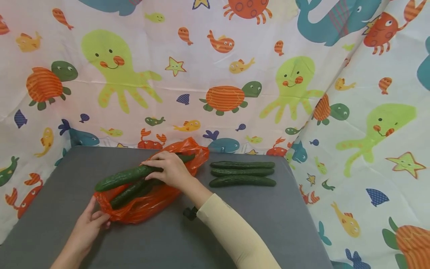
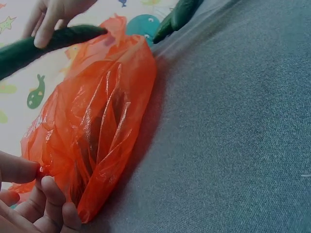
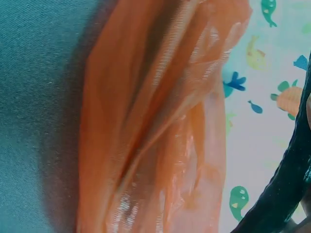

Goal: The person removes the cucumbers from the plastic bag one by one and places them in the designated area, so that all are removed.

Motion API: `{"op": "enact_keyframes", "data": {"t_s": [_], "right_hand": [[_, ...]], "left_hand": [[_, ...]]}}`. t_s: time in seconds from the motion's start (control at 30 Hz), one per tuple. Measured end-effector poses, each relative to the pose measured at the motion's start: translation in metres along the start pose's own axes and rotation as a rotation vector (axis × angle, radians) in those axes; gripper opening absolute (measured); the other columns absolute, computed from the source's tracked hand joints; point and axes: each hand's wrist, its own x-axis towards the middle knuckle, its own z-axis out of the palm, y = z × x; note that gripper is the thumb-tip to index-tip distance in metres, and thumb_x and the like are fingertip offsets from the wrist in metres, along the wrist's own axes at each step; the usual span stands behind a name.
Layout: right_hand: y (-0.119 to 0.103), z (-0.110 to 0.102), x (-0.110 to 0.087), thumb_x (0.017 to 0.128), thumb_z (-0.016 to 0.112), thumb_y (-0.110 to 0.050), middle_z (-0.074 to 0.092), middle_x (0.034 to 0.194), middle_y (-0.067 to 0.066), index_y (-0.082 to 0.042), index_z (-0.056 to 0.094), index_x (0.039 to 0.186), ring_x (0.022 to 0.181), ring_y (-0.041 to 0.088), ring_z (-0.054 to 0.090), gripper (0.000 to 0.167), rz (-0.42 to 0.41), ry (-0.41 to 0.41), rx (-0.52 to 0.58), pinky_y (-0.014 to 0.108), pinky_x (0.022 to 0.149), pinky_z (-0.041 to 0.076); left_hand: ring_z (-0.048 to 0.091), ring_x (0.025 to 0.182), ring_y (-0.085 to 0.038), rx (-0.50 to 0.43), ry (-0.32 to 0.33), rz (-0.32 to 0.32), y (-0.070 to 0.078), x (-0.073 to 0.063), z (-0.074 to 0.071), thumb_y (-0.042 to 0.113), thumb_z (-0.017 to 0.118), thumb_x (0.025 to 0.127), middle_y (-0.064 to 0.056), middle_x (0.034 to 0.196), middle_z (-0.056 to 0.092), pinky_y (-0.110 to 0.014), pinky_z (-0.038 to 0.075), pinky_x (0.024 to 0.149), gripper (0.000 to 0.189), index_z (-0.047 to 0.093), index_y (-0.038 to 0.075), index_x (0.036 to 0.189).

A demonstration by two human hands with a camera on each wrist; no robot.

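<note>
My right hand [image 1: 172, 171] grips a dark green cucumber [image 1: 120, 178] from above, over an orange plastic bag [image 1: 158, 204]. In the left wrist view this cucumber [image 2: 73, 36] is raised above the bag [image 2: 109, 104]. Its dark, bumpy skin also crosses the lower right of the right wrist view. At the bag's open left end, my left hand [image 1: 86, 225] pinches the rim between thumb and fingers. Another cucumber [image 1: 127, 195] lies inside the bag mouth, partly covered by the film.
Three cucumbers [image 1: 242, 172] lie side by side in a row to the right of the bag. They rest on a grey cloth-covered table [image 1: 262, 216]. A white curtain [image 1: 201, 74] printed with sea animals stands behind and along the sides.
</note>
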Motion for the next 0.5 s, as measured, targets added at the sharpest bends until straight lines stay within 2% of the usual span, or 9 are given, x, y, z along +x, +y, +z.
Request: {"op": "enact_keyframes", "data": {"t_s": [0.1, 0.27, 0.5], "right_hand": [[-0.003, -0.009, 0.0, 0.083, 0.081, -0.038, 0.071, 0.115, -0.002, -0.021, 0.072, 0.127, 0.104, 0.011, 0.062, 0.049, -0.002, 0.016, 0.021, 0.018, 0.09, 0.045], [-0.007, -0.02, -0.003, 0.083, 0.082, -0.034, 0.07, 0.115, -0.001, -0.019, 0.072, 0.127, 0.104, 0.013, 0.059, 0.048, 0.016, 0.042, 0.058, 0.02, 0.092, 0.043], [-0.009, -0.037, -0.009, 0.081, 0.084, -0.033, 0.069, 0.112, 0.001, -0.018, 0.074, 0.125, 0.102, 0.015, 0.059, 0.047, -0.009, 0.105, 0.07, 0.027, 0.093, 0.045]], "left_hand": [[0.064, 0.079, -0.008, -0.017, -0.019, -0.026, -0.001, 0.002, -0.002, 0.012, 0.057, 0.104, 0.016, 0.089, 0.07, -0.027, 0.056, 0.073, 0.097, -0.024, 0.022, 0.156], [0.064, 0.081, -0.009, -0.038, -0.021, -0.066, 0.002, 0.005, -0.004, 0.013, 0.056, 0.104, 0.018, 0.092, 0.07, -0.029, 0.056, 0.074, 0.096, -0.025, 0.025, 0.154], [0.063, 0.079, -0.008, -0.042, -0.025, -0.076, 0.006, 0.002, -0.003, 0.011, 0.054, 0.105, 0.02, 0.09, 0.07, -0.028, 0.056, 0.074, 0.096, -0.027, 0.024, 0.154]]}}
